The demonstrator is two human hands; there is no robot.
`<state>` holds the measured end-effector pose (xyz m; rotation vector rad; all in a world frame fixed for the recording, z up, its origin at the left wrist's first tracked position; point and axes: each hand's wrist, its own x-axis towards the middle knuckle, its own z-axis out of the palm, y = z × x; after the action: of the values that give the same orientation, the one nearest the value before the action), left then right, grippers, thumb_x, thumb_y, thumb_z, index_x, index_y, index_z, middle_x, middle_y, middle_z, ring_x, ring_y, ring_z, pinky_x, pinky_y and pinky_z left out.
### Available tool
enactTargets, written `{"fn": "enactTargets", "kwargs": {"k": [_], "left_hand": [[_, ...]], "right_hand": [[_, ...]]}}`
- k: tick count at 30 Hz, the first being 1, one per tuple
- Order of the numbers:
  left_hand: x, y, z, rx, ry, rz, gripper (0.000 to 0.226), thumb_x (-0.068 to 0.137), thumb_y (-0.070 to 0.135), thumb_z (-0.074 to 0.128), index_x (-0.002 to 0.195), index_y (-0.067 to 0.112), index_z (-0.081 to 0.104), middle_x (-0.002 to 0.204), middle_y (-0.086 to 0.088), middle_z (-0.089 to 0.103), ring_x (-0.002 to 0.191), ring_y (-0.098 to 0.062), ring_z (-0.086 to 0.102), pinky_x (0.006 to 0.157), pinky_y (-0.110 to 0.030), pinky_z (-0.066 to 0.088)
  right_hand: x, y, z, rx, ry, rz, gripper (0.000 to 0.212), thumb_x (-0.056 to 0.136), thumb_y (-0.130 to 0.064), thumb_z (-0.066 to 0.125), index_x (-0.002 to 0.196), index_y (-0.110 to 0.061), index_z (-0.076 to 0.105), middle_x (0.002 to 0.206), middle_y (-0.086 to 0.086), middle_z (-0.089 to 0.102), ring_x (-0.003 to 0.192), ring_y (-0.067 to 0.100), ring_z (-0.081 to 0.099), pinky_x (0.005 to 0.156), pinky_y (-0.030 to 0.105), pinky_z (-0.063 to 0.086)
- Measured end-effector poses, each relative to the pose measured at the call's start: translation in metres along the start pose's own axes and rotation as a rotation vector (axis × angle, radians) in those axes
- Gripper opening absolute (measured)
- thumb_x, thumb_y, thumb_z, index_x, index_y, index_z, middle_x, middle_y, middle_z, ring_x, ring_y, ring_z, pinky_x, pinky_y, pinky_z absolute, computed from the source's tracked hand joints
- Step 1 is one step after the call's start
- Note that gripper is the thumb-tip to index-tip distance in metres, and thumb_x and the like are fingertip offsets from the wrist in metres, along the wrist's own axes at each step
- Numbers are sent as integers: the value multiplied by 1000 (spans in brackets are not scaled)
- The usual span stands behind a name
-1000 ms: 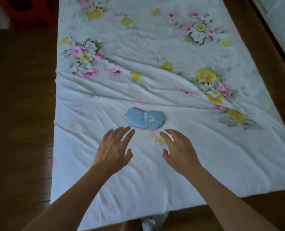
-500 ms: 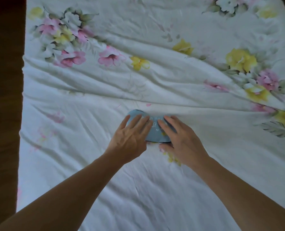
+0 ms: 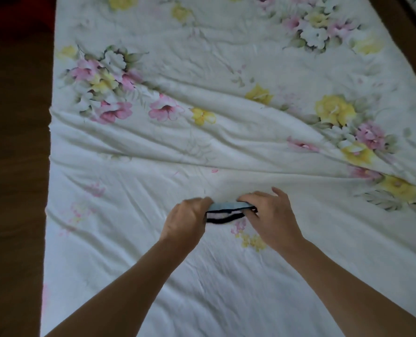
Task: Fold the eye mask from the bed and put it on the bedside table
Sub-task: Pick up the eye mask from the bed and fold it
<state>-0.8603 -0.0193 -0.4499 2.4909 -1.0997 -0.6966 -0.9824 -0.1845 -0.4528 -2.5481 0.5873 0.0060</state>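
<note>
The light blue eye mask (image 3: 228,206) is held between both hands just above the floral bed sheet (image 3: 202,142), tilted so its pale underside and black strap (image 3: 222,221) face me. My left hand (image 3: 186,221) grips the mask's left end with curled fingers. At the right end, my right hand (image 3: 270,215) pinches the mask from above. Most of the blue top side is hidden by the tilt. No bedside table is in view.
The white sheet with pink and yellow flowers covers most of the view, creased across the middle. Dark wooden floor (image 3: 15,166) runs along its left edge and shows again at the top right corner (image 3: 396,18).
Both hands went from hovering open before the mask to pressing on it, then gripped its ends and lifted its near edge, exposing the underside and strap.
</note>
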Motion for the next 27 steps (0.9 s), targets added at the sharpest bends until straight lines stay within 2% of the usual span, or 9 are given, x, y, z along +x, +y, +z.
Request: {"fn": "enactTargets", "kwargs": {"k": [1,4,8,11,14,18,21,24,27], "left_hand": [[-9,6,-8,-99,-18,-56,13,91,3,57,98,8,67,80,-12,71,70,-32,66,61,-37,52],[-40,31,-37,-390,-137,-236,7,86,8,61,79,9,59,72,-9,65,67,-25,61,56,-30,45],[-83,76,-87,-810,-260,-349,13,76,9,69,89,5,69,81,-9,72,78,-17,68,76,-42,57],[-114,115,-130,-1048,-287,-358,21,72,13,72,92,17,76,91,-7,79,90,-21,75,79,-33,59],[-142,155,-171,-1204,-303,-342,29,76,12,74,104,17,75,107,-14,77,101,-28,74,80,-37,60],[-180,204,-221,-1324,-302,-318,38,79,14,75,116,12,71,116,-18,74,108,-33,71,81,-40,59],[-210,231,-246,-1364,-307,-328,34,84,21,72,117,12,72,118,-17,74,110,-32,70,78,-35,57],[-233,252,-260,-1245,-241,-326,36,80,30,77,114,18,73,111,-9,78,104,-26,73,76,-34,59],[-246,268,-262,-1113,-128,-358,37,72,25,84,107,15,75,97,-4,81,91,-21,77,70,-32,60]], "right_hand": [[-1,-8,-15,123,-17,61,12,84,-14,76,94,-21,76,83,-8,76,74,9,67,99,40,42],[-3,-33,-69,427,-90,231,15,76,-18,83,81,-30,76,73,-18,75,72,-3,68,69,11,48],[-8,-67,-148,654,-218,384,10,73,-28,85,79,-31,78,80,-11,78,79,5,73,70,25,58],[-22,-95,-205,836,-197,449,9,75,-34,84,82,-31,79,84,-8,80,81,9,75,68,28,59],[-45,-118,-254,1069,-213,567,19,78,-39,82,92,-26,79,96,0,80,87,15,76,63,26,57],[-85,-143,-301,1344,-248,610,24,82,-26,79,105,-21,78,101,5,80,87,20,76,66,31,58],[-113,-161,-321,1403,-264,578,25,83,-12,78,107,-17,78,107,10,79,93,26,76,70,34,59],[-133,-175,-337,1394,-222,552,22,82,-4,76,99,-18,80,103,11,80,88,25,77,68,32,60],[-143,-184,-351,1362,-162,525,20,83,-1,74,92,-17,80,94,7,81,83,22,77,61,30,59]]}}
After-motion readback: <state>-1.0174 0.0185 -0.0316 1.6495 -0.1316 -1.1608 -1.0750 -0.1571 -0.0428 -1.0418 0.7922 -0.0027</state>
